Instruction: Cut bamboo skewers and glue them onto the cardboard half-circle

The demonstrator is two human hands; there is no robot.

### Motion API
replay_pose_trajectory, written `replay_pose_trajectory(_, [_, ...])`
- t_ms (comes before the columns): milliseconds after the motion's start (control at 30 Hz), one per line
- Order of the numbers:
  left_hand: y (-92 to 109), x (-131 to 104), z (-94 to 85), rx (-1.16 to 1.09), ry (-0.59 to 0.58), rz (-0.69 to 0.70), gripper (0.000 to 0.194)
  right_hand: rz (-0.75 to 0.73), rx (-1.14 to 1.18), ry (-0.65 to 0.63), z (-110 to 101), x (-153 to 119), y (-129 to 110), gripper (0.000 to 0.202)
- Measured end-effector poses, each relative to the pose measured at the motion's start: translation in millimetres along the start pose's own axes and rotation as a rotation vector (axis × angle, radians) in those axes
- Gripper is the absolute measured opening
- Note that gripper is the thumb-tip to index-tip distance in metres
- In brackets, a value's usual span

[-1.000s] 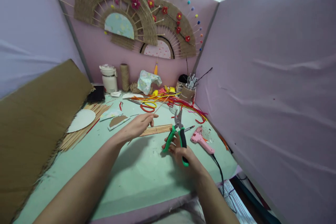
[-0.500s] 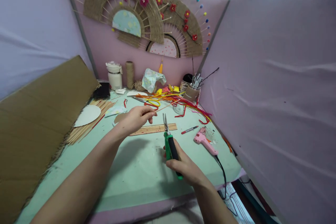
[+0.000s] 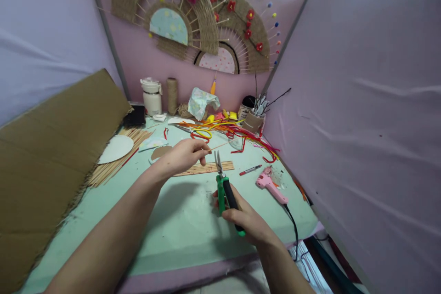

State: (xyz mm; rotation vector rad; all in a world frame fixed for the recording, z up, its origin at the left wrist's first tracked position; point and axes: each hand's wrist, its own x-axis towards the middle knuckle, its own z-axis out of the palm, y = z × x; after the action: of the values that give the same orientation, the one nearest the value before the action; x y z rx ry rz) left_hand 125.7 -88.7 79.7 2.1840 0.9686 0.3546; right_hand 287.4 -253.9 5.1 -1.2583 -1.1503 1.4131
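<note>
My left hand [image 3: 184, 156] pinches one end of a thin wooden stick [image 3: 223, 144], which points to the right and slightly up over the table. In my right hand [image 3: 250, 218] are pruning shears [image 3: 232, 195] with green and black handles. Their blades are a little apart, with the tips just below the stick; whether they touch it I cannot tell. Under my left hand lies a flat row of cut sticks [image 3: 217, 167], partly hidden by the fingers. A loose bundle of longer sticks [image 3: 113, 161] rests at the left.
A pink glue gun [image 3: 272, 186] with a black cord and a marker pen [image 3: 251, 170] lie at the right. Coloured pipe cleaners [image 3: 248, 135] and scissors [image 3: 201, 134] are farther back. A cardboard sheet [image 3: 58, 161] leans at left; a jar [image 3: 151, 96] stands behind.
The view has shifted slightly, so the scene sits a bit differently. The stick and the shears stay in my hands, in nearly the same position relative to each other.
</note>
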Motion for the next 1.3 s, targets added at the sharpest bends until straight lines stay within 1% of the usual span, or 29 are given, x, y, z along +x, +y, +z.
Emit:
replay_pose_trajectory(67, [-1.2,-0.5,-2.2,0.012,-0.003,-0.015,0.029,0.000,-0.001,-0.022,0.5,-0.4,0.4,0.052])
replay_pose_trajectory(200, [1.7,-6.4,-3.6,0.093,-0.049,-0.014,0.026,0.010,0.002,-0.058,4.0,0.0,1.6,0.053])
replay_pose_trajectory(267, [2.9,-8.2,-1.9,0.113,-0.064,-0.007,0.026,0.013,0.001,-0.060,5.3,0.5,2.9,0.051])
replay_pose_trajectory(467, [-0.5,-4.6,9.1,0.046,-0.117,0.046,0.024,0.033,0.014,-0.042,5.4,-1.2,5.7,0.052])
replay_pose_trajectory(600, [0.5,-4.3,12.4,0.065,-0.117,0.062,0.023,0.026,0.020,-0.033,6.0,-2.1,5.5,0.052])
replay_pose_trajectory(800, [2.8,-6.5,13.1,0.112,-0.101,0.071,0.024,0.020,0.040,-0.017,9.7,-2.4,4.0,0.062])
replay_pose_trajectory(933, [1.7,-6.1,14.0,0.121,-0.100,0.079,0.025,0.032,0.031,-0.011,11.1,-2.9,2.8,0.062])
replay_pose_trajectory(1067, [1.5,-6.4,14.7,0.121,-0.095,0.095,0.025,0.034,0.011,-0.009,11.8,-2.8,1.6,0.067])
replay_pose_trajectory(1300, [2.5,-6.9,16.2,0.115,-0.089,0.084,0.025,0.032,0.012,-0.006,12.4,-2.6,1.9,0.065])
